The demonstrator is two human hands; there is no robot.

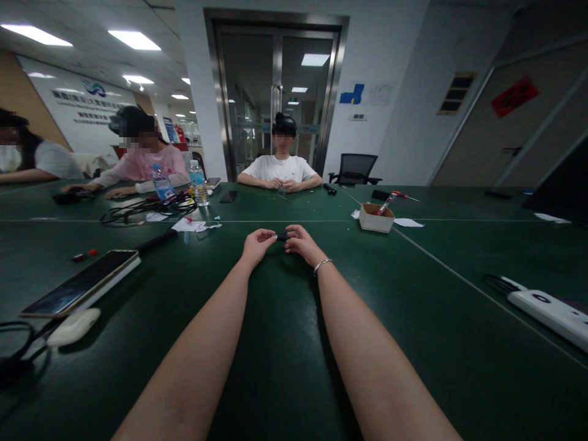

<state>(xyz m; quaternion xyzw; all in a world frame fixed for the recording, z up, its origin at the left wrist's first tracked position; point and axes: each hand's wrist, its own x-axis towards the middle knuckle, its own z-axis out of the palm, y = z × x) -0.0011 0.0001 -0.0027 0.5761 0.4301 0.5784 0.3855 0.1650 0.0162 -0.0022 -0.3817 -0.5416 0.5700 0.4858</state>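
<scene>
Both my arms stretch forward over a dark green table. Between my fingertips is a small black object, held just above the tabletop; it is too small to tell its kind. My left hand pinches its left end, where a light spot shows near the fingertips. Closed on its right end is my right hand, with a silver bracelet round the wrist. Parts of the object are hidden behind the fingers.
Left of my arms lie a phone, a white rounded case and tangled black cables near water bottles. A small box stands right of my hands; a white power strip lies far right. Several people sit around the table.
</scene>
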